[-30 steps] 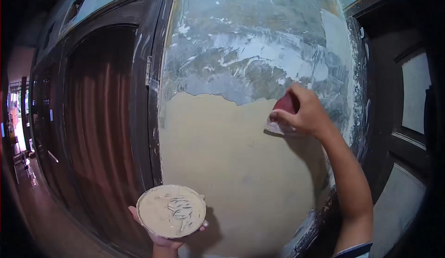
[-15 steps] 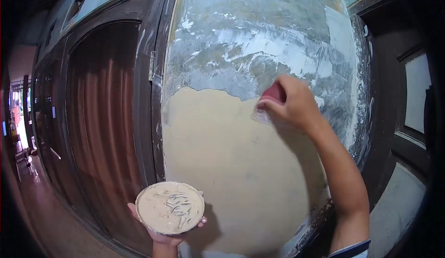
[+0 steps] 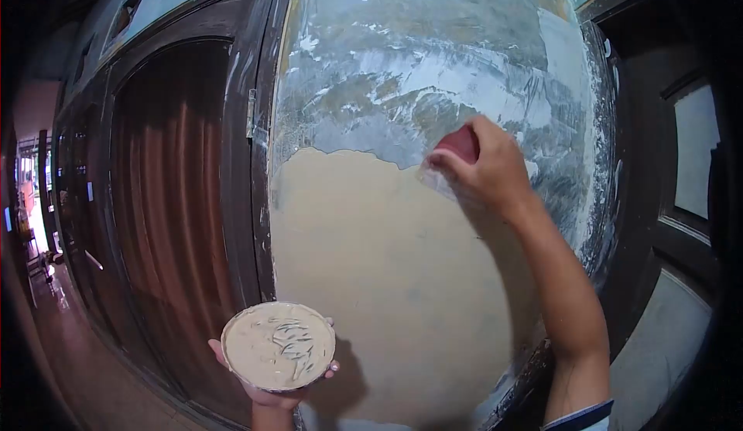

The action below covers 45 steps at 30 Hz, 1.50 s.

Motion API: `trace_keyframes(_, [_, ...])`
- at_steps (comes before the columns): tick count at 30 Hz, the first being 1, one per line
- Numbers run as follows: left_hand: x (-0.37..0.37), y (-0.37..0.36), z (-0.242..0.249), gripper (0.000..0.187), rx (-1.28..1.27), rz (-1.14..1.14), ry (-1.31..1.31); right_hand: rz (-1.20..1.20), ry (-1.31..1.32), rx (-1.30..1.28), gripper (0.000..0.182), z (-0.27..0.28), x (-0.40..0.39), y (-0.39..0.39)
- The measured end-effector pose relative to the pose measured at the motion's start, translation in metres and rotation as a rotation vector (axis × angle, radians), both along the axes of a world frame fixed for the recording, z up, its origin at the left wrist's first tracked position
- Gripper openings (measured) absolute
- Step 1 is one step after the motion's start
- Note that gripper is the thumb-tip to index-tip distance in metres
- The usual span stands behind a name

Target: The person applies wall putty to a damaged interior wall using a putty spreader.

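Observation:
My right hand [image 3: 495, 164] grips a scraper with a red handle [image 3: 458, 145] and a clear, thin blade [image 3: 436, 180]. The blade lies against the wall at the top edge of a smooth beige coat [image 3: 371, 253]. Above that coat the wall [image 3: 457, 29] is patchy grey, blue and white. At the lower left my left hand [image 3: 272, 397] holds up a round container of beige paste [image 3: 259, 346] from below, its fingers around the rim. Streaks mark the paste near the middle.
On the left stands a dark wooden door frame [image 3: 244, 222] with a brown curtain [image 3: 174, 222]. Another dark door [image 3: 650, 292] with pale panels is at the right. A tiled floor [image 3: 85, 369] runs along the lower left.
The scraper and my right hand have shifted very slightly. The container in my left hand sits a little further left in view.

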<state>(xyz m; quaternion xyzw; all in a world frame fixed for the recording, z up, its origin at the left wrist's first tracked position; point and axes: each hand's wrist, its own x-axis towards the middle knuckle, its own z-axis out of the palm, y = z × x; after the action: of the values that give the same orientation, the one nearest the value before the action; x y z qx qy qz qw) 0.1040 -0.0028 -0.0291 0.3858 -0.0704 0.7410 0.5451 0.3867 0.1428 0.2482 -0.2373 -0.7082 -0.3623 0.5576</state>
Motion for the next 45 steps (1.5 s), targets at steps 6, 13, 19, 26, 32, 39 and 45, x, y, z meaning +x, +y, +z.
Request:
trace_keyframes(6, [-0.013,-0.008,-0.008,0.114,-0.038,-0.01,0.007,0.164,0.168,-0.142,0.052,0.021,0.053,-0.017])
trace_keyframes(13, [-0.006,-0.011,-0.004,0.115,-0.078,0.009,-0.104,-0.042,0.095,-0.046,0.054,0.006,0.061,-0.003])
trace_keyframes(19, [-0.005,-0.007,-0.018,0.115,-0.073,0.001,-0.072,0.068,0.055,-0.144,0.053,-0.009,0.07,-0.003])
trace_keyframes(26, [0.009,-0.016,-0.024,0.115,-0.053,-0.041,-0.056,-0.038,0.246,-0.132,0.058,0.022,0.042,-0.012])
trace_keyframes(32, [0.031,-0.032,-0.037,0.115,-0.112,-0.094,-0.16,0.232,0.251,-0.388,0.049,-0.003,0.054,-0.044])
trace_keyframes(39, [0.077,-0.034,-0.069,0.118,-0.277,-0.19,-0.085,0.57,-0.191,-1.388,0.049,-0.186,-0.019,-0.062])
trace_keyframes(45, [0.067,-0.037,-0.114,0.115,-0.299,-0.184,0.006,0.626,0.029,-1.614,0.044,-0.272,-0.026,-0.062])
